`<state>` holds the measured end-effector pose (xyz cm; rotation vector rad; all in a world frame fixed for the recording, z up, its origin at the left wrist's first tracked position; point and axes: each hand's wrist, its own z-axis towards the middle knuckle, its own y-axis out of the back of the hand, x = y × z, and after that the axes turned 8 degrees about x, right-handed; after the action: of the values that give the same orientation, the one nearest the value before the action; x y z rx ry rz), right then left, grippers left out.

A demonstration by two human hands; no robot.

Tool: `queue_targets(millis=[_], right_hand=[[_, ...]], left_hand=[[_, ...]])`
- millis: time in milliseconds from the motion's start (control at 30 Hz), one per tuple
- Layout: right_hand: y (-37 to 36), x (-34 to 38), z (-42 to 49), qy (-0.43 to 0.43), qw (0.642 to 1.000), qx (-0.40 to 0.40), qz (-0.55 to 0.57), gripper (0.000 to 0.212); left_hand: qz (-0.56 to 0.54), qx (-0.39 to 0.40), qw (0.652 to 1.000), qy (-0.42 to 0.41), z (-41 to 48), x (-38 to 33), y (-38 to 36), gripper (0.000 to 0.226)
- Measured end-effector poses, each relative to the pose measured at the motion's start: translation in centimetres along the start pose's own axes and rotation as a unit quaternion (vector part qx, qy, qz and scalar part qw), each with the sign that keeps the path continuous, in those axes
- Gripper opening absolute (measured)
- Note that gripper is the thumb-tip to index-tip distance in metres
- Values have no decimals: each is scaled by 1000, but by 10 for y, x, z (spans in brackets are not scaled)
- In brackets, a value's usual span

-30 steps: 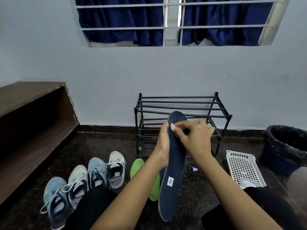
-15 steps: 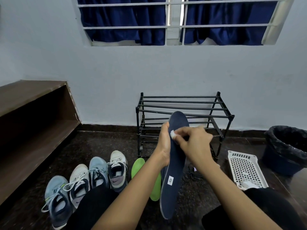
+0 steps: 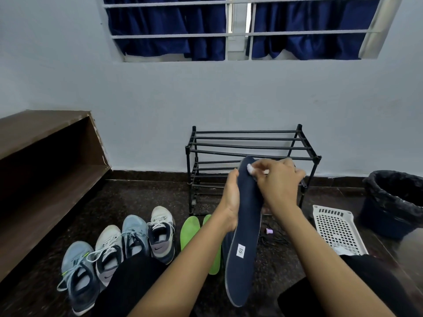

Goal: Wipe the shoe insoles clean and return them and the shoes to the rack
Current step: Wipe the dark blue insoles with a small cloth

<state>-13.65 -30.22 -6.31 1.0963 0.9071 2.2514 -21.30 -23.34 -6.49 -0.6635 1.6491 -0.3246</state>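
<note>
Head view, with places given relative to the black shoe rack point(image 3: 251, 152) standing against the wall. A navy insole point(image 3: 246, 225) is held upright in front of the rack, its toe end overlapping the rack's upper bars and its heel end lowest, bearing a small white label. The left hand point(image 3: 231, 200) clasps the insole's left edge at mid-length, its grip closed around the insole. The right hand point(image 3: 278, 181) has its grip pinched shut on a small white wipe point(image 3: 250, 168), which is pressed against the insole's toe end. 2 green insoles point(image 3: 190, 232) lie on the dark floor just in front of the rack's left leg, the nearer one partly hidden behind the left forearm. Left of these, 4 sneakers point(image 3: 135, 234) stand in a row, toes pointing toward the wall. To the right of the rack lies a white perforated tray point(image 3: 336, 227), and beyond it a bin lined with a black bag point(image 3: 393, 202). A small purple object point(image 3: 269, 231), possibly a cap, lies on the floor in front of the rack beside a black cord. A brown wooden shelf point(image 3: 45, 156) runs along the far left.
</note>
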Motion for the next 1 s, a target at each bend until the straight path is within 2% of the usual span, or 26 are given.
queue_targets(millis=[100, 167, 267, 433, 567, 700, 867, 1000], right_hand=[[2, -11, 11, -36, 999, -17, 9, 15], [2, -10, 12, -32, 999, -10, 12, 14], [1, 0, 2, 10, 997, 19, 69, 9], [-7, 13, -31, 69, 980, 107, 155, 6], [-4, 15, -31, 79, 976, 84, 184, 3], [-5, 12, -20, 76, 980, 45, 178, 10], [2, 0, 0, 3, 996, -7, 94, 18], [4, -7, 6, -53, 991, -26, 122, 18]], left_hand=[[39, 33, 998, 22, 2, 4, 0, 48], [51, 29, 998, 29, 1, 2, 2, 55], [48, 3, 998, 36, -2, -3, 5, 54], [46, -52, 997, 13, 5, -6, 24, 68], [30, -47, 998, 13, 4, -7, 24, 71], [18, -22, 1000, 9, -1, 0, 13, 63], [16, 26, 999, 23, -4, 10, 1, 56], [31, 18, 999, 34, -6, 8, 1, 61]])
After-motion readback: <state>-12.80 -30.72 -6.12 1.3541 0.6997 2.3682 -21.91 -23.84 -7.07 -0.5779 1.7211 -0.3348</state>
